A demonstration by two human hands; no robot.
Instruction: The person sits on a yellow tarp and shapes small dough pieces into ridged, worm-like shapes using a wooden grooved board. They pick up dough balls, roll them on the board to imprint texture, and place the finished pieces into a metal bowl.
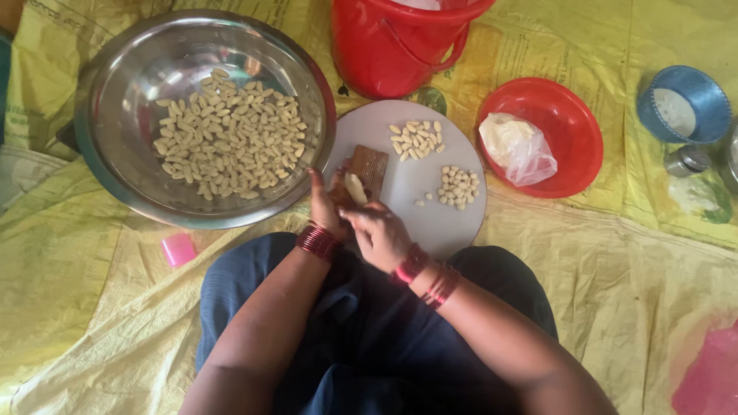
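At your ten o'clock sits a glossy, mirror-smooth steel bowl (115, 100), at twelve a shiny red plastic bucket (384, 54), at two a glossy red plastic bowl (573, 154) holding a crinkled clear plastic bag (519, 150), all on a creased, matt yellow woven-plastic sheet (615, 261).

Both hands, left hand (327, 206) and right hand (380, 234), press a dough piece (355, 187) on a ridged board (369, 167) beside a steel bowl (115, 115).
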